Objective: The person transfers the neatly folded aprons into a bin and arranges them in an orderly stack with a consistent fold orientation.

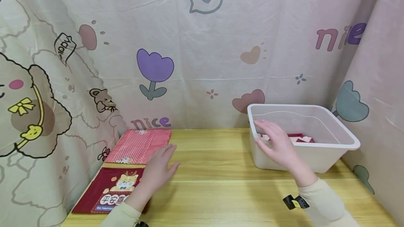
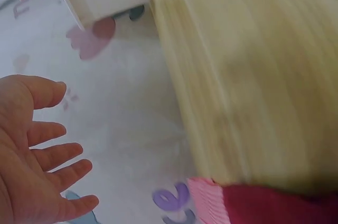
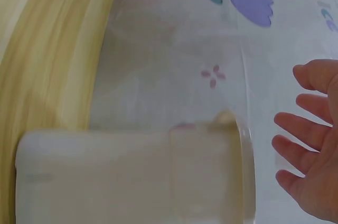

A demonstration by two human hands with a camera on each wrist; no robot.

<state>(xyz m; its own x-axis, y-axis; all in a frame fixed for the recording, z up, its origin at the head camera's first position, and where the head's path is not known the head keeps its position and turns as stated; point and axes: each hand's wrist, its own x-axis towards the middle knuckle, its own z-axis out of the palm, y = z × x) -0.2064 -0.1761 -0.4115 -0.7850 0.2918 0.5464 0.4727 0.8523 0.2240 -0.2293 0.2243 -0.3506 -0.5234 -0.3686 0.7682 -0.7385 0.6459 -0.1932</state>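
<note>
From the head view, we count two hands: the left hand [image 1: 159,169], grasping nothing, near two flat pieces, a red-checked piece [image 1: 142,146] and a maroon piece [image 1: 94,185] lettered "平安喜" and "May happiness", partly covered; the right hand [image 1: 276,144], equally free, beside one white, round-cornered bin [image 1: 315,157] holding red-and-white items [image 1: 304,139]. We read "nice" twice on the printed curtain [image 1: 205,45] behind the wood-grain table [image 1: 214,192].

From the left wrist, we see five fingers spread, grip released.

From the right wrist, we see five parted fingers beside the bin's smooth wall, clasping nothing.
</note>
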